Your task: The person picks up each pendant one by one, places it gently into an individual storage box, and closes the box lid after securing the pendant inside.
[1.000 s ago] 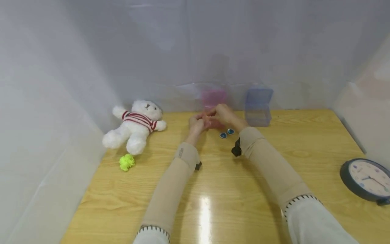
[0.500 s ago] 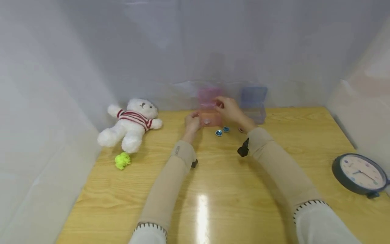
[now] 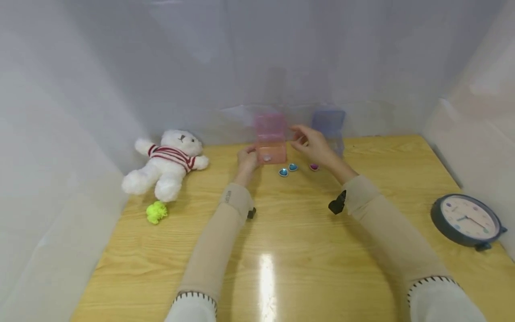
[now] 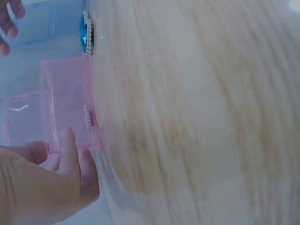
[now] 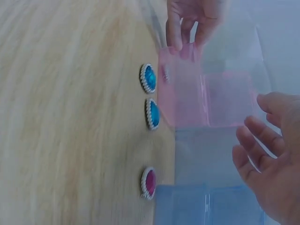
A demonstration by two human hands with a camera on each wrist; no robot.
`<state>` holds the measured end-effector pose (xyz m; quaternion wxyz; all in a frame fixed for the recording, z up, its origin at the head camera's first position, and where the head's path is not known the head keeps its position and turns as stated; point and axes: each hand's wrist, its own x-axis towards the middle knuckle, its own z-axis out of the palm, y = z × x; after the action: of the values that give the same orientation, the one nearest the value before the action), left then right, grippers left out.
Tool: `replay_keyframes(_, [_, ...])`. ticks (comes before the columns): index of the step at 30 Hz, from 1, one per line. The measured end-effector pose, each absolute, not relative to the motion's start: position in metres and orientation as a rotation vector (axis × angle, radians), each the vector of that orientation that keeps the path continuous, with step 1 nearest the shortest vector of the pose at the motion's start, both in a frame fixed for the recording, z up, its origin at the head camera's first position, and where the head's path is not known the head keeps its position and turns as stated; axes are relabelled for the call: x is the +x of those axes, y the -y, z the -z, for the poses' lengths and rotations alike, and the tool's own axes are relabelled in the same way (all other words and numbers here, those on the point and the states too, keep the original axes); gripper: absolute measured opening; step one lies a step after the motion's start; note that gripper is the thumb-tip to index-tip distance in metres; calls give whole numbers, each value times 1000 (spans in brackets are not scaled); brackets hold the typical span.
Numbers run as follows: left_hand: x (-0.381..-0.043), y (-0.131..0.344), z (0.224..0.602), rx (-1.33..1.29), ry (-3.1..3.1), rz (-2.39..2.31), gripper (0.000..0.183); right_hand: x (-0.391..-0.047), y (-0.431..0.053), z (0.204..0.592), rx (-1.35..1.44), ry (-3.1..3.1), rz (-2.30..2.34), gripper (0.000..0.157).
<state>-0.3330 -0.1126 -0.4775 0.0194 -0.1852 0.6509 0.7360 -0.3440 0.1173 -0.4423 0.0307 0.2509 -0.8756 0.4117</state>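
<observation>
A clear pink plastic box (image 3: 272, 154) stands with its lid (image 3: 270, 126) raised at the back of the table. One gem with a pearly rim (image 4: 87, 118) lies inside it. My left hand (image 3: 247, 162) pinches the box's left side between thumb and fingers. My right hand (image 5: 276, 154) hovers to the right of the box, fingers loosely bent, holding nothing. In front of the box lie two blue gems (image 5: 148, 78), side by side. A magenta gem (image 5: 148, 183) rests further right, beneath my right hand. The blue box (image 3: 329, 123) behind that hand also has its lid up.
A white teddy bear (image 3: 170, 161) in a striped sweater lies at the back left, a yellow-green fuzzy ball (image 3: 156, 212) near its feet. A round clock (image 3: 466, 219) lies at the right. A grey sheet (image 3: 169, 67) rises behind the wooden table (image 3: 306, 259).
My right hand has left the pink box and moved right. The gem inside the box and the magenta gem have come into sight. My left hand stays at the box's left side.
</observation>
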Motion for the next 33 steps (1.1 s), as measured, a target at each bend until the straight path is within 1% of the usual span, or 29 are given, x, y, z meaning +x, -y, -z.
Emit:
replay_keyframes(5, [-335,115,476,-574,-2042,-2270,48,-338,-131,447,791,2752,-1224,48])
replay_keyframes(15, [-337,115,475,-598,-2054,-2251,45,-331,-157,467,850,2845,-1090,38])
replay_keyframes(20, [-336,113,475,-596,-2061,-2263,50,-327,-165,478,789,2960,-905,39])
replay_keyframes(26, [-335,111,475,-584,-2025,-2302,50,-324,-172,485,765,3000,-761,38])
replay_keyframes(29, [-333,110,475,-580,-2025,-2302,50,-323,-174,488,754,3017,-721,35])
replay_keyframes(33, [-331,108,474,-577,-2025,-2299,50,-322,-174,490,723,3047,-665,27])
